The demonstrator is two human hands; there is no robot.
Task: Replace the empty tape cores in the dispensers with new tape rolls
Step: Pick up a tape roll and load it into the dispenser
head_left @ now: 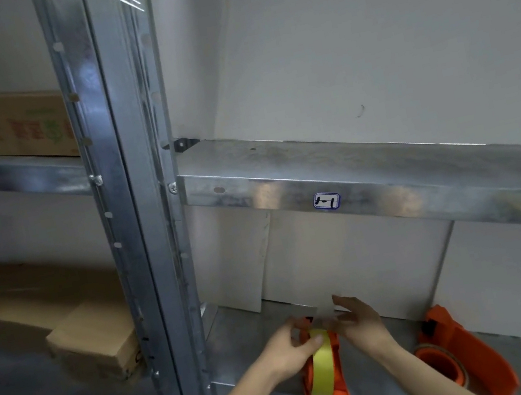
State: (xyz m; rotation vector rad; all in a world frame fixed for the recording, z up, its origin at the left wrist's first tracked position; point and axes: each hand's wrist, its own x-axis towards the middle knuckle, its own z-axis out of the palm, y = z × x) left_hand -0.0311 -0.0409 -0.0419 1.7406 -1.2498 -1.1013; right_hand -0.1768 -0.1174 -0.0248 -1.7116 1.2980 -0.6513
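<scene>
Left hand, right hand partly hide dispenser; grip unclear.

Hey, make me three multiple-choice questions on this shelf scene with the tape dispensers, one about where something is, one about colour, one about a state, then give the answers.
1. Where is the second orange dispenser?
A. On the shelf, right of the hands
B. On the upper shelf
C. On the floor

2. What colour is the tape roll in the dispenser being handled?
A. Blue
B. Yellow
C. Black

3. What are the hands doing?
A. Resting away from everything
B. Both at the dispenser with the yellow roll
C. Lifting a cardboard box

Answers: 1 A, it lies on the same metal shelf, to the right. 2 B, its band shows yellow. 3 B, the left hand and the right hand meet at its top.
</scene>
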